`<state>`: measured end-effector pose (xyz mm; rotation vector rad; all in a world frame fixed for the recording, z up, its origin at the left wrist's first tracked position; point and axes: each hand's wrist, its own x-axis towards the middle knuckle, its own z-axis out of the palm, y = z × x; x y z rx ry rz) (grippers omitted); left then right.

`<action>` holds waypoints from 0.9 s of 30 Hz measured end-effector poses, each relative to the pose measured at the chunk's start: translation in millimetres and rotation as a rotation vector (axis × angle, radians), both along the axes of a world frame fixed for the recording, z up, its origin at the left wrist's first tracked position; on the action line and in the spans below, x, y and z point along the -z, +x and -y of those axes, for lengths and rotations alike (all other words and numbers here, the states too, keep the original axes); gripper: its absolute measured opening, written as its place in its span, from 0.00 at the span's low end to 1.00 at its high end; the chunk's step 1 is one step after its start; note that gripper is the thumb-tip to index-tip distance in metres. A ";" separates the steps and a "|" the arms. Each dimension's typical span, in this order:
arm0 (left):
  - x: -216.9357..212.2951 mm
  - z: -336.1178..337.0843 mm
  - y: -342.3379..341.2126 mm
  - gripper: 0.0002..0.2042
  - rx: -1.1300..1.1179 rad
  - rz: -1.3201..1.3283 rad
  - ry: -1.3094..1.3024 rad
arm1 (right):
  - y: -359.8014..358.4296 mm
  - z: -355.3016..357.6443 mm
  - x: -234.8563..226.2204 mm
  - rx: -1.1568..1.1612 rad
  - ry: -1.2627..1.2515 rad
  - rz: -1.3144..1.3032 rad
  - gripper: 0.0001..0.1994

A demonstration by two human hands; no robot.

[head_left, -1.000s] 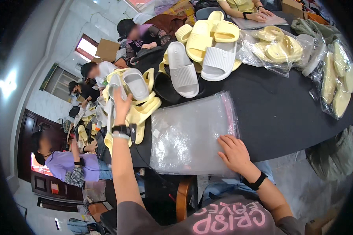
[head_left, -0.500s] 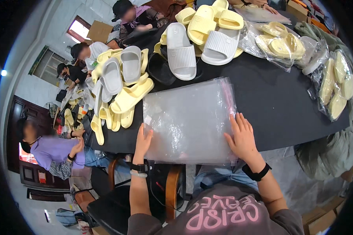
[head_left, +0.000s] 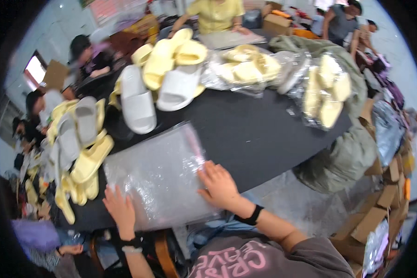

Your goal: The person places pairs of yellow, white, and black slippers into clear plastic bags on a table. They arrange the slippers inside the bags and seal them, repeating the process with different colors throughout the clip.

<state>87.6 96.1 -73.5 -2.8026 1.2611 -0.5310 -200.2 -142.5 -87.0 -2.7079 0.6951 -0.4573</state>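
Observation:
A stack of clear plastic bags (head_left: pixel 155 171) lies flat on the black table, close in front of me. My left hand (head_left: pixel 120 211) rests over its near left corner with the fingers stretched out. Across the stack, my right hand (head_left: pixel 220 185) lies on the right edge, fingers extended and slightly apart. Neither hand grips anything. Just beyond the bags is a grey slide sandal (head_left: pixel 138 104), and a second grey slide (head_left: pixel 178 88) leans among yellow slides (head_left: pixel 157 65). To the left, more yellow slides (head_left: pixel 91 160) are heaped with grey ones.
Bagged yellow slides (head_left: pixel 245 67) lie at the far side, and another bagged set (head_left: pixel 326 90) sits near the right end of the black table (head_left: pixel 259 134). A grey-green sack (head_left: pixel 343 162) and cardboard boxes (head_left: pixel 370 213) stand right. A person in yellow (head_left: pixel 215 16) works opposite; others sit left.
The view has swung to the right, so the table appears shifted left and more boxes show. My left hand has shifted onto the bags' near left corner; the right stays at their right edge.

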 end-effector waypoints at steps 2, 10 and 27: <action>-4.6 14.6 -14.9 0.28 0.039 -0.192 -0.033 | -0.7 -0.8 3.6 -0.009 0.008 0.029 0.32; 25.0 37.2 -21.0 0.31 -0.026 -0.261 0.136 | -47.7 66.2 -26.0 0.057 0.270 0.478 0.34; 15.0 43.4 -26.7 0.31 -0.102 -0.303 0.194 | -297.3 300.6 6.2 0.859 1.125 1.898 0.18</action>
